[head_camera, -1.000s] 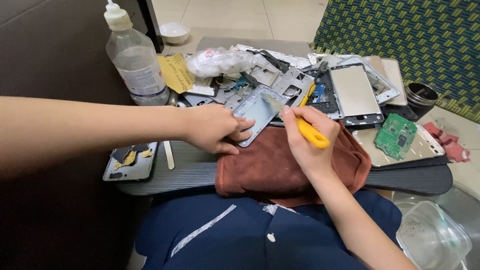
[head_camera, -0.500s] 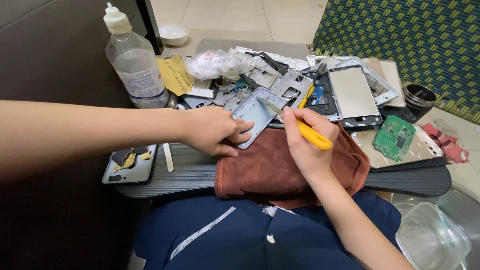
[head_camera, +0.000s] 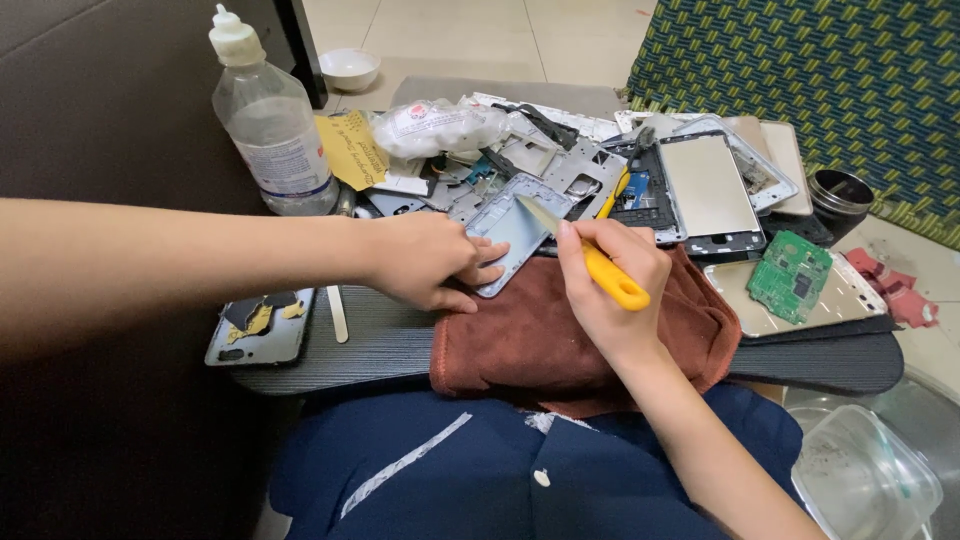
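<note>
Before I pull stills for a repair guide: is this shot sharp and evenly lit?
Head view: mostly sharp, the blade and phone frame crisp; soft even light, mild sheen on the bottle; the left forearm stretches wide at the frame edge; the tub at the corner looks soft.

A home repair spot: phone parts (head_camera: 600, 170) crowd a lap board (head_camera: 380, 345) over tiled floor (head_camera: 480, 40).
</note>
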